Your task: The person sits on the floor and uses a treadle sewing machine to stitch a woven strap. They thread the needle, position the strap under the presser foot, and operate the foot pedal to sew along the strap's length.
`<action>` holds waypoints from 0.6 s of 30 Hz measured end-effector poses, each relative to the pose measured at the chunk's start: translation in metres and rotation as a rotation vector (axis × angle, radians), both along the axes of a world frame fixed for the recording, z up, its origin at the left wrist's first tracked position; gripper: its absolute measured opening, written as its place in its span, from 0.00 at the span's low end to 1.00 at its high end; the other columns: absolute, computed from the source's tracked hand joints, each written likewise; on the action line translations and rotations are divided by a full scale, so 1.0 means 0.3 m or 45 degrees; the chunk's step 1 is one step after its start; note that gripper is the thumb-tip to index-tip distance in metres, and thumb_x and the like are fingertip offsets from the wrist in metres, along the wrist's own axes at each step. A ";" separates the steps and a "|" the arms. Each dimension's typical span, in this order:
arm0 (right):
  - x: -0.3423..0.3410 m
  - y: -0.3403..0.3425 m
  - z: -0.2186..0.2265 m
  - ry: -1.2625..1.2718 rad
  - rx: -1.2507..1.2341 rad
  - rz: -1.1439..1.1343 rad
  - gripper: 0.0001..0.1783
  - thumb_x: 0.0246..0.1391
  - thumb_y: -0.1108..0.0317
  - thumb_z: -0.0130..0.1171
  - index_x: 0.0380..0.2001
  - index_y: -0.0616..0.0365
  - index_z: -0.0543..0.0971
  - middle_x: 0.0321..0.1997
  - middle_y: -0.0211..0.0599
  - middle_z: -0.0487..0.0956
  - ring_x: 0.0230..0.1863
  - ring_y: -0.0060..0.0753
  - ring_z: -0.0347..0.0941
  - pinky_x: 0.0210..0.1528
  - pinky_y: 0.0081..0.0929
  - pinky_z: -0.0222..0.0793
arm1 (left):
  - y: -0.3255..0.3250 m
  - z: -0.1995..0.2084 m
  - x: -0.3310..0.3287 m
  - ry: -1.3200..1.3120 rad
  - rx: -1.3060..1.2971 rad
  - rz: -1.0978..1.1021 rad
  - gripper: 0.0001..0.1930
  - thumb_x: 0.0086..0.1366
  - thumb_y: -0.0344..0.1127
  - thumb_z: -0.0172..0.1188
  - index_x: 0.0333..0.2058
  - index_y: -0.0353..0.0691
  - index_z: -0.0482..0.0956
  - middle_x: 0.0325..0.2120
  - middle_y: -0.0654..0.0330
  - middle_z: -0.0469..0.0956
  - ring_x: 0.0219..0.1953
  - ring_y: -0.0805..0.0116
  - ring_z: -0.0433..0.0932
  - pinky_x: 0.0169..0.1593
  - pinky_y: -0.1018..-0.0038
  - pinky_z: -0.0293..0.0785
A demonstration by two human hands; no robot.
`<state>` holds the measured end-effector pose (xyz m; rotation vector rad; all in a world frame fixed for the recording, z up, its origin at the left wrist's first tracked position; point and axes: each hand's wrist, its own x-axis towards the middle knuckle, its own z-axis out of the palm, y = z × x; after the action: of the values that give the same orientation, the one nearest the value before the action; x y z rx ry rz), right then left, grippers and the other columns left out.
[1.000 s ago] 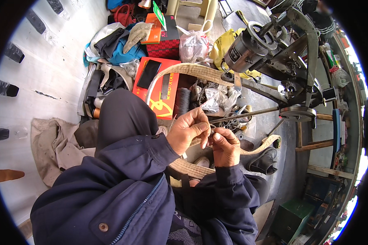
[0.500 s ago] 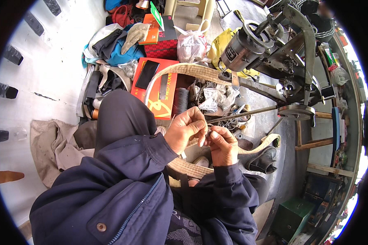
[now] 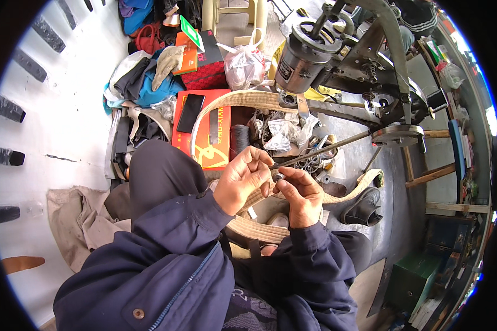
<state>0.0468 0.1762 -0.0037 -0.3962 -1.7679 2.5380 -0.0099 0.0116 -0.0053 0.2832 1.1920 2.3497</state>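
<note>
Past the edge of the red box (image 3: 206, 135), right hand (image 3: 302, 199) pinches dark part (image 3: 278, 176); nearby left hand (image 3: 239, 181) curls, hold unclear.

We count two hands: one left hand (image 3: 240, 179) and one right hand (image 3: 302, 197). We see one small round piece (image 3: 278, 177). Also we find one machine (image 3: 350, 85), one black phone (image 3: 191, 113), one red box with yellow drawing (image 3: 183, 142), one checked box (image 3: 203, 77), one spool of dark thread (image 3: 239, 139), one beige glove (image 3: 169, 67), one white plastic bag (image 3: 245, 68), one red handbag (image 3: 148, 38) and one green sign (image 3: 191, 33). Of dark shoes (image 3: 363, 207) lying at the right side we count one, and of green metal boxes (image 3: 413, 281) also one. On the white surface (image 3: 66, 124) we count at least six long dark pieces (image 3: 30, 65), but one brown piece (image 3: 23, 264).
</note>
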 end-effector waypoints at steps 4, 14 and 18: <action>0.006 0.008 0.016 0.045 -0.012 -0.018 0.14 0.57 0.82 0.61 0.48 0.67 0.79 0.41 0.37 0.82 0.38 0.26 0.78 0.46 0.23 0.75 | -0.004 0.022 0.008 0.224 -0.391 -0.018 0.11 0.69 0.24 0.57 0.49 0.36 0.73 0.37 0.65 0.77 0.36 0.80 0.76 0.43 0.80 0.74; 0.011 0.011 0.010 0.036 -0.011 -0.020 0.14 0.58 0.82 0.61 0.48 0.67 0.79 0.42 0.36 0.82 0.38 0.25 0.78 0.45 0.23 0.75 | -0.017 -0.009 -0.002 0.298 -0.484 0.060 0.02 0.67 0.25 0.60 0.35 0.35 0.76 0.36 0.61 0.77 0.31 0.78 0.77 0.36 0.80 0.74; 0.007 0.009 -0.001 0.005 -0.051 -0.043 0.14 0.58 0.81 0.61 0.47 0.67 0.79 0.42 0.36 0.82 0.38 0.26 0.79 0.45 0.23 0.75 | -0.004 -0.008 0.010 0.021 -0.081 0.053 0.01 0.70 0.25 0.55 0.37 0.38 0.72 0.43 0.55 0.74 0.29 0.73 0.77 0.30 0.78 0.73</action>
<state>0.0490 0.1790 -0.0039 -0.4177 -1.6967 2.5531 -0.0068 0.0104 -0.0076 0.2592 1.2892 2.3443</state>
